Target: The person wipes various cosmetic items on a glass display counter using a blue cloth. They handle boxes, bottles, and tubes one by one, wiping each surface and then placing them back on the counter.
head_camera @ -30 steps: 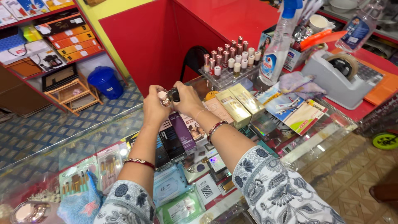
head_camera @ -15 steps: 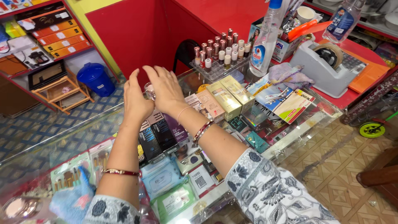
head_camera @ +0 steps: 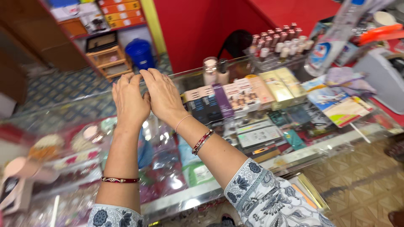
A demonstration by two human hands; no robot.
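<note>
My left hand (head_camera: 130, 98) and my right hand (head_camera: 162, 94) are raised side by side over a glass display counter (head_camera: 198, 194), backs toward me, fingers stretched forward. Their inner edges touch. Nothing shows in either hand; the palms are hidden. Each wrist wears a red bangle, and both sleeves have a floral print. Just beyond my right hand, two small bottles (head_camera: 214, 70) stand on the glass. Rows of cosmetic boxes (head_camera: 252, 90) lie under the glass to the right.
A rack of small capped bottles (head_camera: 280, 40) and a tall spray bottle (head_camera: 332, 44) stand at the back right, with booklets (head_camera: 341, 103) and a grey tape dispenser (head_camera: 378, 71) nearby. Behind the counter are a blue bin (head_camera: 141, 52) and a wooden stool (head_camera: 105, 56).
A second ago both hands were pinched on a small dark object at chest height. They have since opened, stretched forward and shifted left; the object is no longer visible.
</note>
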